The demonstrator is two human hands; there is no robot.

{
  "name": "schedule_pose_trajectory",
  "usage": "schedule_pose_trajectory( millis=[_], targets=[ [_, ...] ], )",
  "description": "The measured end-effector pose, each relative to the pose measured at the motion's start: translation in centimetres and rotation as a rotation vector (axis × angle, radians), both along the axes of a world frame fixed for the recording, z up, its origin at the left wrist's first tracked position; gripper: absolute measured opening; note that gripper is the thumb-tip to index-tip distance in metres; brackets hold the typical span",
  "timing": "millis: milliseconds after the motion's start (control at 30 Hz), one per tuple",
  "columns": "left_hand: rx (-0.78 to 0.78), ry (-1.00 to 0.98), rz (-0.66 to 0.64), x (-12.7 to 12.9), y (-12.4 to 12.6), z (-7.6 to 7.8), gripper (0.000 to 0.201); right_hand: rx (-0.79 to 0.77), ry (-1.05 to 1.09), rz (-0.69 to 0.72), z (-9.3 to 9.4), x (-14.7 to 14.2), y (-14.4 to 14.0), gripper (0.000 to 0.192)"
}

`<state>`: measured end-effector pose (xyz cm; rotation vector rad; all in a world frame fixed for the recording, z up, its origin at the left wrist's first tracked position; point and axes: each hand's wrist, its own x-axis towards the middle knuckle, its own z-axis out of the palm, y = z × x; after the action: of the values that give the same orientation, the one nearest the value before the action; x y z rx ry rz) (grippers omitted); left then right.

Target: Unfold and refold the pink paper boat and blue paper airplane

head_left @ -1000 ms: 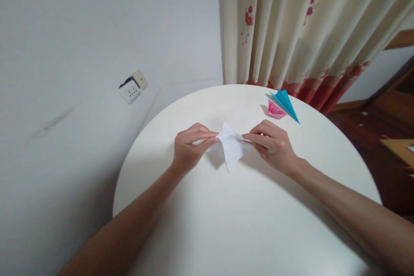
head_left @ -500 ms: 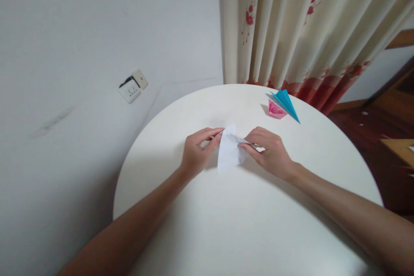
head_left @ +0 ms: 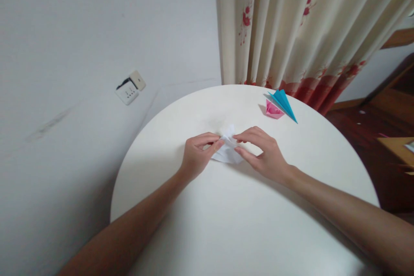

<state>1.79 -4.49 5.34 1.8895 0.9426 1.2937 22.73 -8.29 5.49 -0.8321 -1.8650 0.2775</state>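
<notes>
My left hand [head_left: 197,155] and right hand [head_left: 263,155] pinch the white paper [head_left: 227,152] flat on the table [head_left: 226,224], mid-table

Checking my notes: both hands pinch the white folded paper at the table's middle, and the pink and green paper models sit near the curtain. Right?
Not quite. The head view shows a blue paper model, not green, against the pink paper model. Left hand, right hand and white folded paper are as stated.

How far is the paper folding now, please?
Two folded pieces, one pink and one blue, already lie at the far edge of the round table. The left hand and right hand pinch a white paper, partly folded. Its final shape is not yet visible.
</notes>
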Motion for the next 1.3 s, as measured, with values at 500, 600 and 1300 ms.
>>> schedule_pose_trajectory(
  millis=[500, 600, 1300],
  targets=[
    [0.032, 0.061, -0.018, 0.5, -1.1, 0.6, 0.011, -0.056, 0.039, -0.074, 0.5, -0.4, -0.7, 0.029],
    [-0.161, 0.004, 0.034, 0.3, -0.9, 0.2, 0.023, -0.222, 0.089, -0.085, 0.7, -0.1, -0.3, 0.031],
    [-0.726, -0.226, -0.040, 0.1, 0.3, -1.7, 0.040, -1.037, 0.491, 0.096, -0.6, -0.8, 0.4, 0.031]
  ],
)
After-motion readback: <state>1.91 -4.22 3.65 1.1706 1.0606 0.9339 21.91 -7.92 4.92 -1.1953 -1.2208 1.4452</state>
